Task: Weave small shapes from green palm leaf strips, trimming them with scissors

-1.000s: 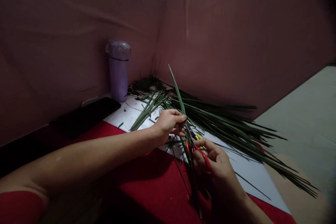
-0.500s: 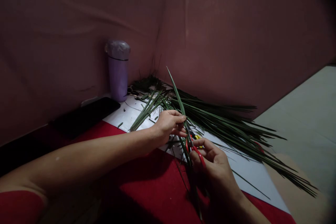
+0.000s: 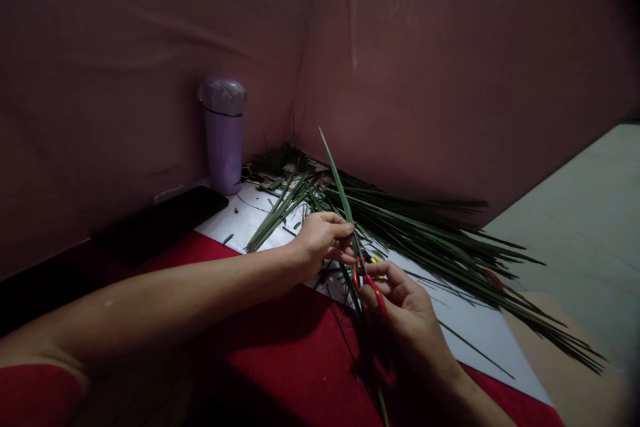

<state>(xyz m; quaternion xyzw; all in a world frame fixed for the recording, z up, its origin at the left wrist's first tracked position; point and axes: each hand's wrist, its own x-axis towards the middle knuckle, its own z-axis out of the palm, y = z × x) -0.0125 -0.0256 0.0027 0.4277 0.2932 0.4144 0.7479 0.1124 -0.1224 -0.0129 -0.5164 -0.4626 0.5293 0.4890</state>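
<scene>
My left hand (image 3: 326, 239) pinches a long green leaf (image 3: 336, 175) between thumb and fingers. The leaf's pointed tip rises toward the wall, and its lower part runs down past my right hand. My right hand (image 3: 400, 303) is closed on red-handled scissors (image 3: 373, 287), with fingers in the loops. The scissor blades point up along the leaf, close under my left fingers; whether they touch the leaf is hard to tell. Behind the hands, a large bundle of long green leaves (image 3: 425, 227) spreads to the right, and a smaller bunch of cut leaves (image 3: 280, 217) lies left of it.
A purple tumbler (image 3: 223, 147) with a plastic-wrapped top stands against the pink wall (image 3: 425, 80). Left of it lies a dark flat object (image 3: 175, 217). White sheeting (image 3: 500, 340) covers part of the red surface (image 3: 280, 347). Dark leaf scraps (image 3: 275, 161) fill the corner.
The scissor handles have drawn closer together and tilted slightly in my right hand. My left hand keeps its pinch on the leaf, almost still.
</scene>
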